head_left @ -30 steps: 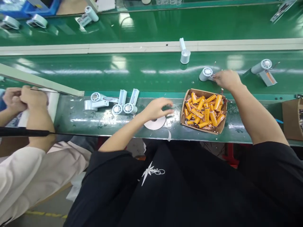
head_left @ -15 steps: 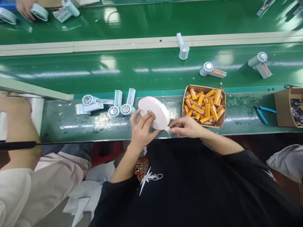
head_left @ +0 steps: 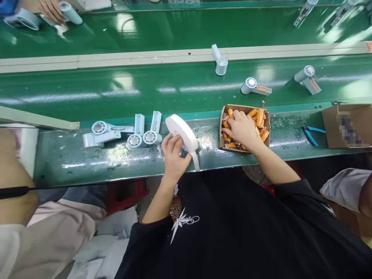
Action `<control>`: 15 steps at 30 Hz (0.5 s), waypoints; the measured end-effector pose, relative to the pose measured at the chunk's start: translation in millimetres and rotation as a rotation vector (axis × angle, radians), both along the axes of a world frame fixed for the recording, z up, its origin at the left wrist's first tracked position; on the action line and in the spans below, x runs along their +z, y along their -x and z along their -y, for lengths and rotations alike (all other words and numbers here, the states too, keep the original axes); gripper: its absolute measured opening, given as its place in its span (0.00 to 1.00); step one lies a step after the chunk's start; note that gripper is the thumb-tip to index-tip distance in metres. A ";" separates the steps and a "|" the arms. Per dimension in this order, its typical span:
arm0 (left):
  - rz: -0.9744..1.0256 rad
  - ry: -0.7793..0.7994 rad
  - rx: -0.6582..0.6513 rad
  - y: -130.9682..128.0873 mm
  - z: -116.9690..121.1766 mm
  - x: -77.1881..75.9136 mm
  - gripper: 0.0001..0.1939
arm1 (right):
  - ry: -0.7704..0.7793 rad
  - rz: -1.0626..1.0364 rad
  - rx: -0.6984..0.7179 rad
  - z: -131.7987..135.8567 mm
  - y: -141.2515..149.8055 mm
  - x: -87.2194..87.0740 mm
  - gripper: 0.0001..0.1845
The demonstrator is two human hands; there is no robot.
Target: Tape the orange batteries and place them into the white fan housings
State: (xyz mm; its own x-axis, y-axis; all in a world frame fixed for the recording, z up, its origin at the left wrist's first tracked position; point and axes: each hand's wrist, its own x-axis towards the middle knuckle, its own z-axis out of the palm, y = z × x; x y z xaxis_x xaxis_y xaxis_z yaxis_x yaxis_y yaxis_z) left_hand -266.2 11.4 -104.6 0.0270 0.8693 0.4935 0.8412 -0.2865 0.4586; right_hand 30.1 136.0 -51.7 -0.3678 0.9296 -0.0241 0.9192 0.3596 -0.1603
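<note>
My left hand [head_left: 175,157] is closed around a roll of white tape [head_left: 182,131], which stands tilted on the bench edge. A loose strip of tape [head_left: 196,162] hangs from its lower right side. Over to the right, my right hand [head_left: 242,128] reaches into a cardboard box [head_left: 245,150] of orange-wrapped batteries [head_left: 260,116]. Its fingers are apart and rest on the batteries; the fingertips are partly hidden among them. Left of the roll, two light-blue fan housings [head_left: 152,136] with open handles lie side by side.
More fan parts [head_left: 100,133] lie on the bench's left. Housings [head_left: 250,86] sit on the green conveyor [head_left: 174,99]. Blue-handled cutters [head_left: 312,135] and another cardboard box [head_left: 333,128] are at the right. A co-worker's arm [head_left: 14,166] is at the left; another person's hand [head_left: 52,11] is across.
My right hand has left the tape's loose end and moved right into the battery box. The roll stays in my left hand, turned slightly, with its strip hanging longer.
</note>
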 end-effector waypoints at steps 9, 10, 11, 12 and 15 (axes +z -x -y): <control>-0.114 0.174 -0.189 -16.5 -3.3 8.7 0.30 | 0.296 -1.122 -0.012 14.4 -23.6 19.7 0.27; -0.127 0.188 -0.208 -16.5 -2.3 9.9 0.31 | 0.361 -1.213 -0.020 20.0 -24.2 24.5 0.31; -0.140 0.197 -0.228 -16.8 -1.4 11.2 0.32 | 0.420 -1.265 -0.018 24.8 -24.2 28.5 0.33; -0.152 0.205 -0.249 -17.4 -0.4 12.6 0.33 | 0.469 -1.288 -0.013 28.5 -24.0 31.4 0.34; -0.181 0.214 -0.306 -19.6 1.9 16.2 0.33 | 0.541 -1.319 0.020 33.8 -22.6 32.3 0.32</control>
State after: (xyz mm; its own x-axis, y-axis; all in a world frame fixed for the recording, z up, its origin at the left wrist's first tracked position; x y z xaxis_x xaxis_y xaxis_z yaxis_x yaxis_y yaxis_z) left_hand -246.6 9.6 -88.5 0.3697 0.8902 0.2661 0.8045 -0.4500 0.3878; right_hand 52.7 102.1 -19.3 -0.4124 0.9110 -0.0036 -0.0125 -0.0096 -0.9999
